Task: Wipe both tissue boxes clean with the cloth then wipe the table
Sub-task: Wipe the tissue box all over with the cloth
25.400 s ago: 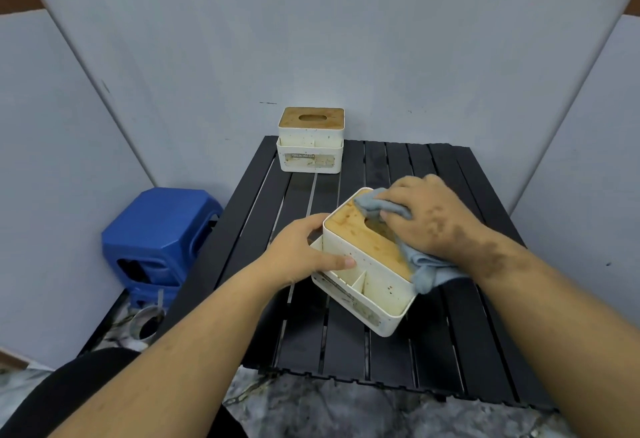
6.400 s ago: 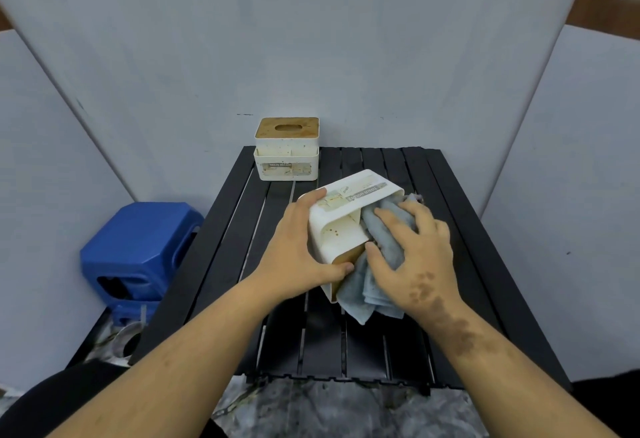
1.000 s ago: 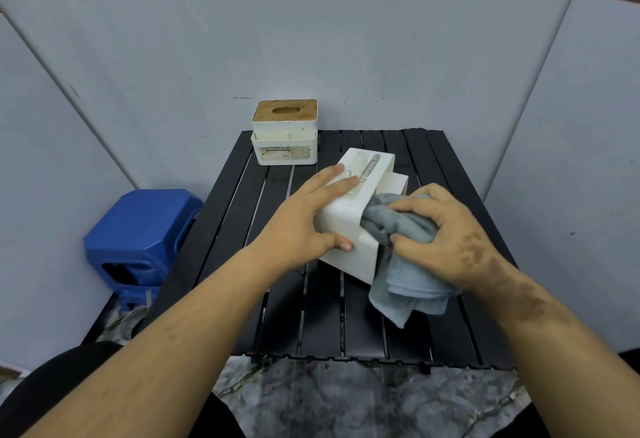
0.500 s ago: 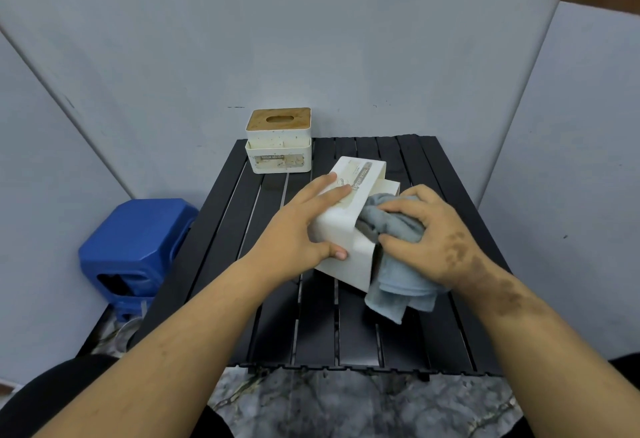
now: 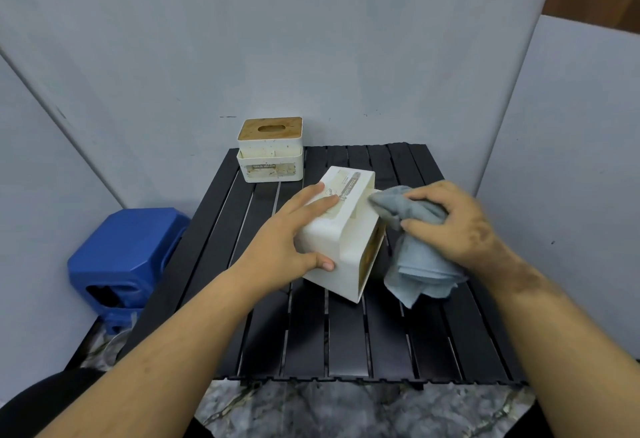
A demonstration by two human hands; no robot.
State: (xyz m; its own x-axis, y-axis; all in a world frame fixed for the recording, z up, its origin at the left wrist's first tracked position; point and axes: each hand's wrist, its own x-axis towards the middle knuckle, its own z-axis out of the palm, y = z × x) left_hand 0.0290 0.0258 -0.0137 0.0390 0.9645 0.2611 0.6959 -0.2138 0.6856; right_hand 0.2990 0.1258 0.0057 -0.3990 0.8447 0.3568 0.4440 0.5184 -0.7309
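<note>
A white tissue box (image 5: 341, 247) lies tipped on its side in the middle of the black slatted table (image 5: 346, 344), its wooden lid facing right. My left hand (image 5: 294, 240) grips its left side, fingers spread over the label. My right hand (image 5: 457, 226) holds a bunched grey-blue cloth (image 5: 412, 254) against the box's upper right side. A second white tissue box (image 5: 270, 150) with a wooden slotted lid stands upright at the table's far left corner, speckled with dirt.
A blue plastic stool (image 5: 121, 257) stands on the floor left of the table. Grey panels wall in the table at the back and on both sides. Marbled floor (image 5: 346, 410) shows below the table's near edge.
Over the last second my right hand has slid the cloth up and to the right along the tipped box. My left hand keeps its grip on the box.
</note>
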